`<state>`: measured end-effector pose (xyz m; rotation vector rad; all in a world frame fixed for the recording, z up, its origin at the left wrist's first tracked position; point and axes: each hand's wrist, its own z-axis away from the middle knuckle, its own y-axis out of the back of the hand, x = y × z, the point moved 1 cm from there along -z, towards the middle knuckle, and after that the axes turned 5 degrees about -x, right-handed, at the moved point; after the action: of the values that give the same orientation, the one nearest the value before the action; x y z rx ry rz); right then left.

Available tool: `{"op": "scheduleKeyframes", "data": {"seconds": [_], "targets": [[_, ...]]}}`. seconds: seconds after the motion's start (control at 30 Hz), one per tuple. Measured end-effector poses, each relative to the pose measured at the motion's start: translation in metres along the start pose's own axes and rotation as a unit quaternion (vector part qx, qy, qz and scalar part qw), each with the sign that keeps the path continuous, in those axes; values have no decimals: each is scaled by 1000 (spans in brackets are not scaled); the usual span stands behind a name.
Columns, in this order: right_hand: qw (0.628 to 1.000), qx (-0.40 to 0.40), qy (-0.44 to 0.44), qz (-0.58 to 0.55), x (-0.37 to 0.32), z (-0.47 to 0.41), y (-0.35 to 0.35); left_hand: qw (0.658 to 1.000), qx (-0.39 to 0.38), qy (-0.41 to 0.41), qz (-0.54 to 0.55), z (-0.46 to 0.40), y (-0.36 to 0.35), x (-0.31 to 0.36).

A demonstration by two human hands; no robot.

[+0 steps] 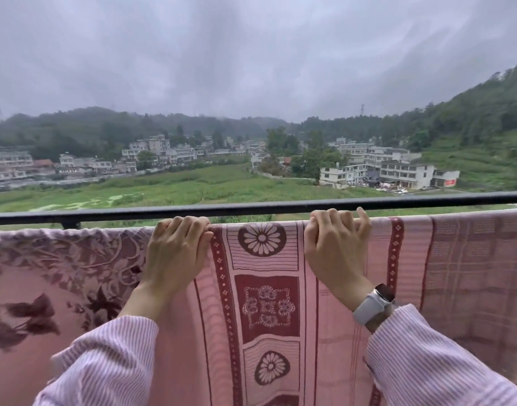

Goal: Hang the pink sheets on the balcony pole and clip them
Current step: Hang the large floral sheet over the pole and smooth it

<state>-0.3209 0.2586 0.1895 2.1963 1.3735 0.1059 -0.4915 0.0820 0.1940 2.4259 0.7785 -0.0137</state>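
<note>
Two pink sheets hang side by side over a pole that the cloth hides. The left sheet has a dark red leaf pattern. The right sheet shows dark red flower panels and stripes. My left hand grips the top fold of the right sheet near its left edge, fingers curled over the top. My right hand grips the same fold further right, fingers curled over it; a white watch sits on that wrist. No clips are in view.
A black balcony rail runs across just beyond the sheets, a little higher than their top fold. Past it lie green fields, white buildings and wooded hills under a grey sky. My striped sleeves fill the lower corners.
</note>
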Motion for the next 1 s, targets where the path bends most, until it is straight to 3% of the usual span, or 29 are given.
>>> {"op": "scheduleKeyframes", "data": {"seconds": [0.07, 0.13, 0.23, 0.43, 0.7, 0.87, 1.0], "targets": [[999, -22, 11, -41, -30, 0, -4, 1000, 18, -6, -2, 4, -1, -2], [993, -37, 89, -67, -64, 6, -14, 999, 37, -9, -7, 13, -2, -15], [985, -47, 163, -30, -104, 17, -37, 999, 29, -6, -16, 23, 2, -50], [991, -29, 114, 68, -121, 16, -52, 999, 1, -40, -12, 45, 14, -145], [999, -21, -19, 45, -165, 18, -53, 996, 45, -19, 78, 78, 23, -220], [985, -50, 164, -25, -258, 20, -83, 990, 40, 36, 133, 83, 26, -248], [981, -35, 186, 47, -277, 15, -101, 992, 34, 28, 117, 86, 23, -271]]}}
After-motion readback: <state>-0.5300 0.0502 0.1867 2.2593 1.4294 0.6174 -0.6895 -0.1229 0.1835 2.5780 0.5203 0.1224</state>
